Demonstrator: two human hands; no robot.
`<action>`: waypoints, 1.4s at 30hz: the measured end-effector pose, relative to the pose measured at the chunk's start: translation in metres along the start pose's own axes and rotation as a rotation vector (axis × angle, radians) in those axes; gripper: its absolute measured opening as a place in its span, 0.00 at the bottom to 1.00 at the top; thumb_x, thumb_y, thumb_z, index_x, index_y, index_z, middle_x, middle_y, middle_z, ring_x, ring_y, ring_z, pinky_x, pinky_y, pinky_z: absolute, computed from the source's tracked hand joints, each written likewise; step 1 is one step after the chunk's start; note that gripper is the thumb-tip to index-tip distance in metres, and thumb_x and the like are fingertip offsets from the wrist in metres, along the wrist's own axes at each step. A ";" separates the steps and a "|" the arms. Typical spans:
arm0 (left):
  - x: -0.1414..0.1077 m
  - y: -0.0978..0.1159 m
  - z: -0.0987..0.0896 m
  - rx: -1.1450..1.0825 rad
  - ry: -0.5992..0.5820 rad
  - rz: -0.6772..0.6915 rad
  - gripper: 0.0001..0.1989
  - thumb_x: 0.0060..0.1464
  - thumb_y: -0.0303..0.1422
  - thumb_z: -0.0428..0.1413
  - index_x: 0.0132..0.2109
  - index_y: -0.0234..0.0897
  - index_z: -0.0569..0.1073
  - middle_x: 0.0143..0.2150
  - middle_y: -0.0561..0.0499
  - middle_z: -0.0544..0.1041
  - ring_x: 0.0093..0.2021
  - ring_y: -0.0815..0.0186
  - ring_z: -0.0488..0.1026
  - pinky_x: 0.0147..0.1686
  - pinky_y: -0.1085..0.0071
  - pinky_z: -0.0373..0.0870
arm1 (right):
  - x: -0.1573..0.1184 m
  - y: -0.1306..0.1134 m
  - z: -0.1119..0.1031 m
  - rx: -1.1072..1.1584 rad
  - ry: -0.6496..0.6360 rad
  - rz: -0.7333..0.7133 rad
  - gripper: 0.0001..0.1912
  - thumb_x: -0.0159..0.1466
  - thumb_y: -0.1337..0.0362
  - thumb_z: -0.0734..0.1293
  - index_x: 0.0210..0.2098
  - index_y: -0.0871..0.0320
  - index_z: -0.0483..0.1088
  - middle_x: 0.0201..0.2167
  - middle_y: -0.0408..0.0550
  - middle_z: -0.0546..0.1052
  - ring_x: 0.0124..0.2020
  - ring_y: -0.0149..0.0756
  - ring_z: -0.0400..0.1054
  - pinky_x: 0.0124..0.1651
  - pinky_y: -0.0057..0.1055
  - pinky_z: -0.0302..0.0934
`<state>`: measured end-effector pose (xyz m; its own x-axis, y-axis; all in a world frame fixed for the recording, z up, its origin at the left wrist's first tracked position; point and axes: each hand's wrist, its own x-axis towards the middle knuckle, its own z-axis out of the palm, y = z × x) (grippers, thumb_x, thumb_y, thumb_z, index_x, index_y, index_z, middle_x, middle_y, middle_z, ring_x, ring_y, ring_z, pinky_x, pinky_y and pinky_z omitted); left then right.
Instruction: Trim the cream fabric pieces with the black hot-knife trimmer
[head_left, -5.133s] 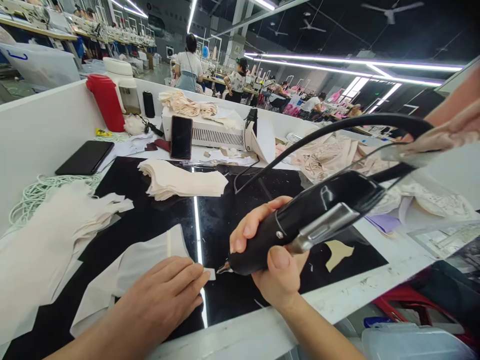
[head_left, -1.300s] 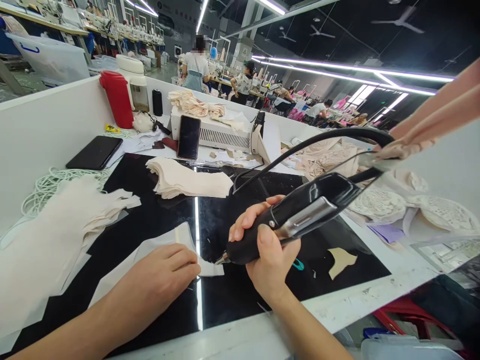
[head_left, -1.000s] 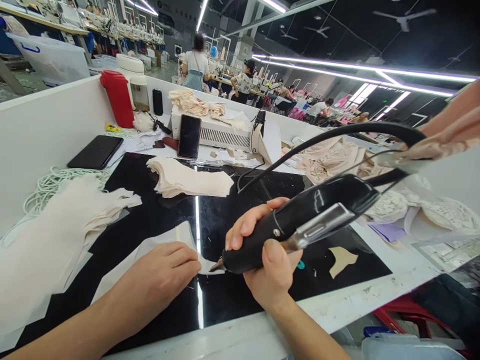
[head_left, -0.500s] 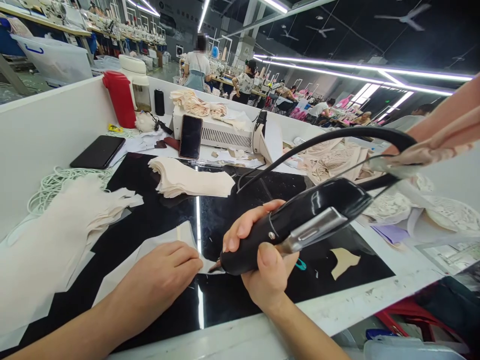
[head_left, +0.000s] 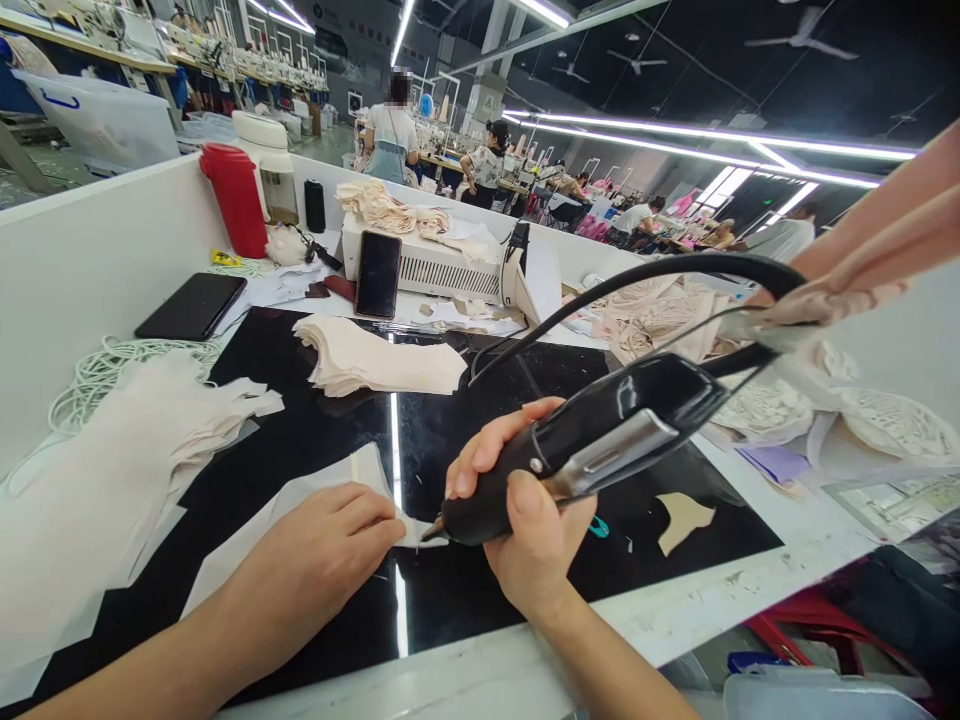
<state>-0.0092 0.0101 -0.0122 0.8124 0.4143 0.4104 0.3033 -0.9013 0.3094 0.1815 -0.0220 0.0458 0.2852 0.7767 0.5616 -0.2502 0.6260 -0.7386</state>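
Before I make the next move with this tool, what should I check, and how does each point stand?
1. Right hand wrapped round the black tool: ok.
2. Left hand on the pale cloth: ok.
3. Tool tip at the cloth's narrow end: ok.
4. Left fingertips well away from the tip: not ok, I'd say; they are close beside it.
5. Cord clear of the tip: ok, it arches up behind the tool.
6. Tool switched on: cannot tell.
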 end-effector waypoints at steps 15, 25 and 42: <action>0.000 -0.001 0.000 0.030 0.016 0.019 0.11 0.68 0.18 0.51 0.47 0.36 0.73 0.45 0.50 0.77 0.44 0.60 0.75 0.44 0.64 0.72 | -0.003 -0.003 -0.011 -0.008 0.014 -0.032 0.17 0.68 0.61 0.73 0.55 0.48 0.68 0.35 0.38 0.75 0.28 0.28 0.72 0.31 0.28 0.72; -0.001 -0.001 -0.002 0.052 0.034 0.035 0.13 0.72 0.21 0.46 0.47 0.37 0.74 0.45 0.50 0.78 0.44 0.62 0.76 0.45 0.65 0.72 | -0.001 -0.007 -0.009 -0.025 0.022 -0.026 0.18 0.68 0.58 0.73 0.54 0.47 0.67 0.34 0.38 0.74 0.26 0.29 0.71 0.28 0.29 0.71; 0.003 -0.002 -0.005 0.072 0.030 0.043 0.13 0.75 0.25 0.46 0.47 0.36 0.75 0.43 0.50 0.79 0.43 0.63 0.76 0.43 0.64 0.72 | -0.001 0.003 -0.006 -0.034 0.058 -0.075 0.19 0.67 0.56 0.73 0.54 0.46 0.65 0.34 0.39 0.73 0.25 0.31 0.70 0.26 0.31 0.71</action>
<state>-0.0094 0.0136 -0.0068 0.8104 0.3775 0.4480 0.3044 -0.9247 0.2284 0.1859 -0.0216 0.0407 0.3553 0.7214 0.5944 -0.1951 0.6791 -0.7077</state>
